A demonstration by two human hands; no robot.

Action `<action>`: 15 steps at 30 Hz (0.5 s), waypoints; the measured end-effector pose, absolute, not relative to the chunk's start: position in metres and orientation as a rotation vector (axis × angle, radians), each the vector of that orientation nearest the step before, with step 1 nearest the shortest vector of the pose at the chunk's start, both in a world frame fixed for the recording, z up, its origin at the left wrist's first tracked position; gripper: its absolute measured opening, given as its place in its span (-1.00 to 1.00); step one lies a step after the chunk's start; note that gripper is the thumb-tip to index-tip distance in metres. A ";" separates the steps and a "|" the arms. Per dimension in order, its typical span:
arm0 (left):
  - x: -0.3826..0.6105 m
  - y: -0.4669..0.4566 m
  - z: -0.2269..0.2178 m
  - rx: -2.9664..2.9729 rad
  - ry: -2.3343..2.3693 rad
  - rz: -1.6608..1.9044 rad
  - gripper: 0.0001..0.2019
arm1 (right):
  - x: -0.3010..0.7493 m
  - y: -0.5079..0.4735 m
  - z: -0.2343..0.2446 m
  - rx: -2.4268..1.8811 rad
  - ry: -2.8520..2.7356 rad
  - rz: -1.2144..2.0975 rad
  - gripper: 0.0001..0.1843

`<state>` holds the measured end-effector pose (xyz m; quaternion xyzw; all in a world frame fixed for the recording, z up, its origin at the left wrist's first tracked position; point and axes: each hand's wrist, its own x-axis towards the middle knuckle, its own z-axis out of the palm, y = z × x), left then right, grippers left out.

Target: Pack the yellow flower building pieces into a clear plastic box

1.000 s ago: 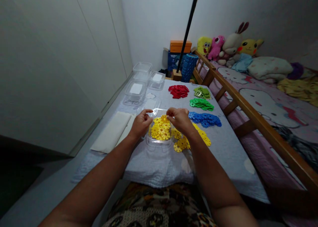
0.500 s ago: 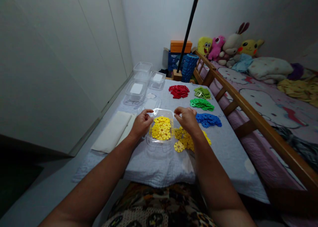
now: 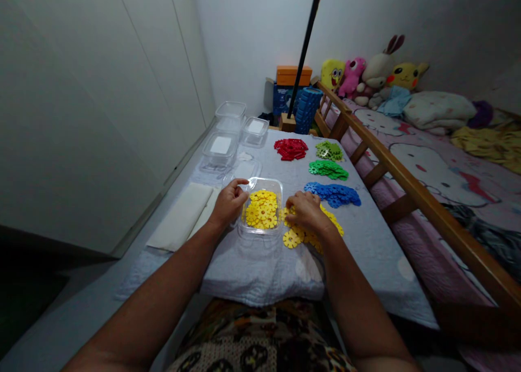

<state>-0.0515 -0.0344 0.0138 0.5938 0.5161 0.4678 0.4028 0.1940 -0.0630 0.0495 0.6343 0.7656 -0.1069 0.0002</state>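
A clear plastic container (image 3: pixel 278 186) holding yellow flower-shaped pieces (image 3: pixel 260 211) sits on the grey quilted table (image 3: pixel 366 236). My left hand (image 3: pixel 229 203) grips the container's left rim, fingers curled round it. My right hand (image 3: pixel 306 213) rests palm down on the loose pile of yellow pieces (image 3: pixel 291 239) just right of the container; its fingers are bent over the pile, and what they hold is hidden.
Farther back lie piles of blue pieces (image 3: pixel 334 193), green pieces (image 3: pixel 328 169), light green pieces (image 3: pixel 329 151) and red pieces (image 3: pixel 290 148). Several clear containers (image 3: pixel 222 144) stand at the back left. A folded white cloth (image 3: pixel 182 216) lies left. A wooden bed rail (image 3: pixel 407 185) runs along the right.
My right hand has moved from above the container down and to the right onto the loose yellow pile. My left hand has stayed on the container's rim.
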 end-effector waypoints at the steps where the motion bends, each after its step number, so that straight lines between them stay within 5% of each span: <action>1: -0.051 -0.034 0.014 1.501 1.306 1.181 -0.65 | 0.195 -0.063 0.049 2.006 2.417 -0.346 -0.75; 15: -0.051 -0.033 0.011 1.502 1.302 1.189 -0.65 | 0.213 -0.058 0.081 2.242 2.785 -0.788 -0.92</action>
